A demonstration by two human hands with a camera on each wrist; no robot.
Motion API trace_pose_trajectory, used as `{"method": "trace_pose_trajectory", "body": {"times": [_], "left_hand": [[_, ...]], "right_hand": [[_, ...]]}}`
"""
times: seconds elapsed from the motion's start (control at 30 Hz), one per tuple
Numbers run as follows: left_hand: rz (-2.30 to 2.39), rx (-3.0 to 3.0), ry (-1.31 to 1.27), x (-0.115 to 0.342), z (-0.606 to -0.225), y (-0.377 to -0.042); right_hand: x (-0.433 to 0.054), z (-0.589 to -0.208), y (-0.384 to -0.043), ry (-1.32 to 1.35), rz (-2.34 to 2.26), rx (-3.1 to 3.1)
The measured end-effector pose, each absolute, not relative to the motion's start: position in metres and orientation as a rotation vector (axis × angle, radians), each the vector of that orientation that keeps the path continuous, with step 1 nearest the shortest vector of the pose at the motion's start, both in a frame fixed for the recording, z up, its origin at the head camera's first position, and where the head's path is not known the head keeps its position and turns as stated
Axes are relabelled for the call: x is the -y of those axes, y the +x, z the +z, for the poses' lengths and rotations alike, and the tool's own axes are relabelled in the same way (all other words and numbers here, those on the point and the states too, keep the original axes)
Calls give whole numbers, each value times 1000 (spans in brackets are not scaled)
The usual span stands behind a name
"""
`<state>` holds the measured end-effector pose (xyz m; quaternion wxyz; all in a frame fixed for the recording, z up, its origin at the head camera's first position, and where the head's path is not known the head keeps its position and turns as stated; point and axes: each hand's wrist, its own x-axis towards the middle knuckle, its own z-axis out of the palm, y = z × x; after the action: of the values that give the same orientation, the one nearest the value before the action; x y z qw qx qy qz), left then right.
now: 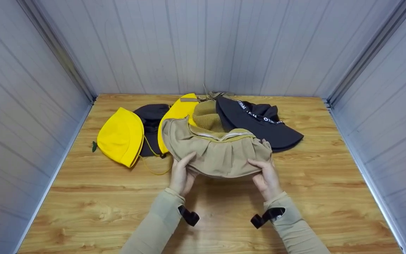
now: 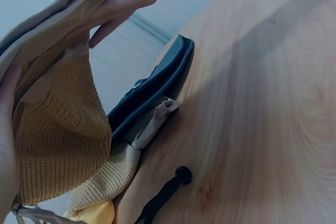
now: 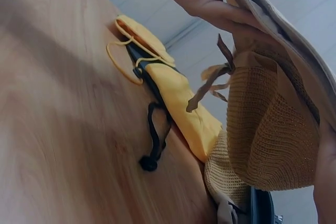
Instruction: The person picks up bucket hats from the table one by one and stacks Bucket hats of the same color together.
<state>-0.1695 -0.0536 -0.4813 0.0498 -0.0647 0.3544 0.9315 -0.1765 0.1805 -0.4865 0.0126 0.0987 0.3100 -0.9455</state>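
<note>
"Holding the tan ruffled-brim sun hat (image 1: 226, 157) up over the table (image 1: 118, 215), you have your left hand (image 1: 183, 174) and right hand (image 1: 268, 176) pinching opposite parts of its brim, with the knitted crown (image 2: 63, 140) hanging below."

"What could trip you up there?"

"That brim looks soft. Loosen one side and it would probably fold, letting the crown swing. The ribbon (image 3: 224, 77) dangling by the crown might snag on the second knitted hat (image 2: 107, 184) behind."

"Anything else to bump?"

"Push too far forward and you could shove the dark wide-brim hat (image 1: 259, 128). Drift to your left and you could catch the yellow bucket hat's cord (image 1: 159, 174), dragging the yellow bucket hat (image 1: 120, 137) along."

"And around you?"

"Your table has a smooth wood-grain top, so hats may slide easily. Pale panelled walls (image 1: 203, 46) enclose its back and both sides."
</note>
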Motion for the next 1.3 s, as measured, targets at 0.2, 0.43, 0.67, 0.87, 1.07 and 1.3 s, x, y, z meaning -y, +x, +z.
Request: {"method": "trace_pose_trajectory", "body": {"times": [0.2,0.43,0.67,0.87,1.07,1.3], "left_hand": [[2759,-1125,-217,61,-485,-169],[2702,-1236,-189,66,-490,-171],[2791,-1260,-233,68,-491,-172],[2875,-1154,-279,73,-488,-176],[2882,-1155,-246,81,-488,-177],[2890,-1113,-180,87,-491,-176]], "right_hand": [[-186,-487,-176,335,-2915,-1064],[-190,-487,-176,299,-2897,-1113],[-198,-488,-176,281,-2859,-1164],[-203,-489,-176,315,-2804,-1204],[-206,-492,-176,333,-2785,-1252],[-208,-496,-176,335,-2774,-1310]]}}
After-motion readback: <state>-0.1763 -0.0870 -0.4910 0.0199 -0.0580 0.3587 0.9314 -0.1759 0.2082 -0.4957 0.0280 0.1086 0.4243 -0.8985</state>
